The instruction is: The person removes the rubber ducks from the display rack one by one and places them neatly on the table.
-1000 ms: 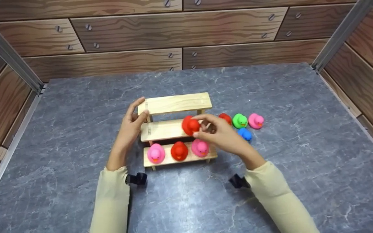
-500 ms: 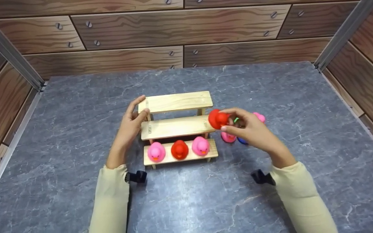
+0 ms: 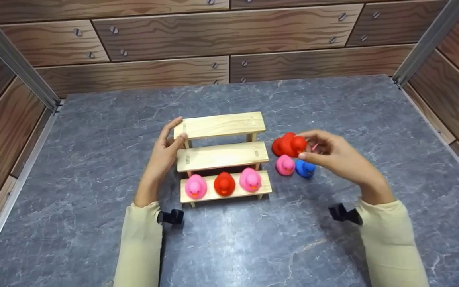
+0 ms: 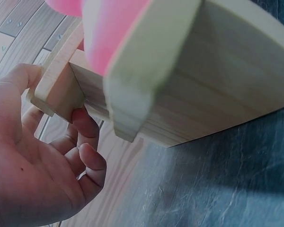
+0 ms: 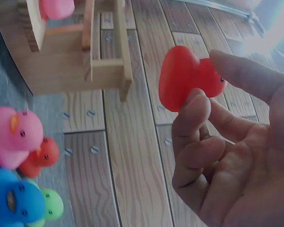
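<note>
My right hand [image 3: 337, 157] pinches a red rubber duck [image 3: 291, 144] between thumb and fingers, to the right of a three-tier wooden stand [image 3: 221, 157]. The right wrist view shows that duck [image 5: 180, 78] lifted, with fingertips around its head and side. At the stand's left end, my left hand [image 3: 161, 155] grips the top tier, thumb and fingers around its edge. On the lowest tier sit a pink duck [image 3: 195, 187], a red duck [image 3: 224, 184] and another pink duck [image 3: 250, 180]. The upper two tiers are bare.
Below the held duck stand a pink duck [image 3: 285, 164], a blue duck [image 3: 305, 169] and another red duck [image 3: 277, 147]. A green duck [image 5: 52, 204], mostly hidden, shows in the right wrist view. Wood-patterned walls [image 3: 169, 73] surround the grey marbled tabletop [image 3: 94, 159].
My right hand has carried the red duck rightward, from over the middle tier to above the loose ducks. My left hand keeps its place on the stand.
</note>
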Demonstrator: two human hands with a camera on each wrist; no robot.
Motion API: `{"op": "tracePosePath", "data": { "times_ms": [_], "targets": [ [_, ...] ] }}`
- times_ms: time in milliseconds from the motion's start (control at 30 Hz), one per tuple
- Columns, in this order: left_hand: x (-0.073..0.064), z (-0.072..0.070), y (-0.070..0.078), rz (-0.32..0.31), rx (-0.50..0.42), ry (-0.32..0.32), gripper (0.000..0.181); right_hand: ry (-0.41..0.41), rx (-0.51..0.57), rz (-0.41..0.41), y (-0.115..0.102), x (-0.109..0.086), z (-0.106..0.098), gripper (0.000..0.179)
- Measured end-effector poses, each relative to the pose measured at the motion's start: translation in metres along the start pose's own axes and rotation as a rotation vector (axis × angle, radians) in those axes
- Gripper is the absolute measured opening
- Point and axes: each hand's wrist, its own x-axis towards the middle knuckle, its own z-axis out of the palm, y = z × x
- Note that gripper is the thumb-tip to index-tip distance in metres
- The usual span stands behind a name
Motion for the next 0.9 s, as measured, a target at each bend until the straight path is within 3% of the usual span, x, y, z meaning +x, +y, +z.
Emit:
{"op": "tracePosePath", "data": {
  "times_ms": [333, 900],
  "targets": [
    [0.0, 0.0, 0.0, -0.004, -0.023, -0.01, 0.051, -0.029, -0.01, 0.0, 0.015, -0.005, -0.018, 0.037],
    [0.002, -0.001, -0.002, -0.002, 0.009, -0.002, 0.051, -0.07, -0.127, 0.04, 0.035, -0.015, -0.044, 0.036]
  ]
}}
